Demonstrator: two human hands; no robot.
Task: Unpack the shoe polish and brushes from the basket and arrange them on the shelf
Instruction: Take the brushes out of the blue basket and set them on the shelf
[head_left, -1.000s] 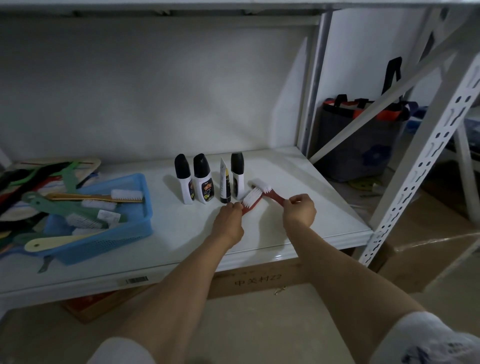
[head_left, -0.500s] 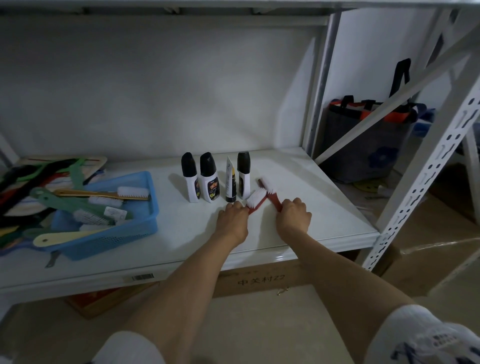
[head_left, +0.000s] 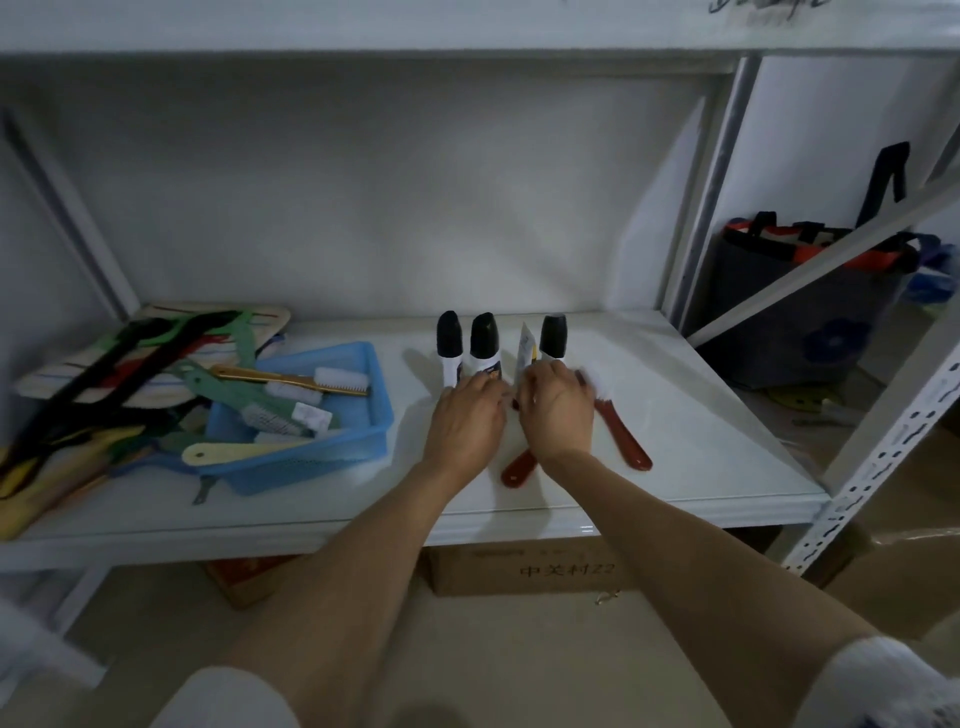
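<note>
on the white shelf (head_left: 701, 457), two red-handled brushes (head_left: 623, 441) lie with handles toward the viewer, white bristles toward the upright black-capped polish bottles (head_left: 484, 343). left hand (head_left: 465, 421) and right hand (head_left: 558, 410) (finger positions unclear) cover the bottle bases.

Basket (head_left: 306, 457) left of bottles (head_left: 483, 343), brushes (head_left: 623, 436) before them.

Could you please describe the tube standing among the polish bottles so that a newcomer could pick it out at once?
Start at the white shelf and find the row of containers right of the blue basket. The tube stands between the middle bottle and the right bottle. Unlike the round, black-capped bottles, it is flat, pale and capless on top.
</note>
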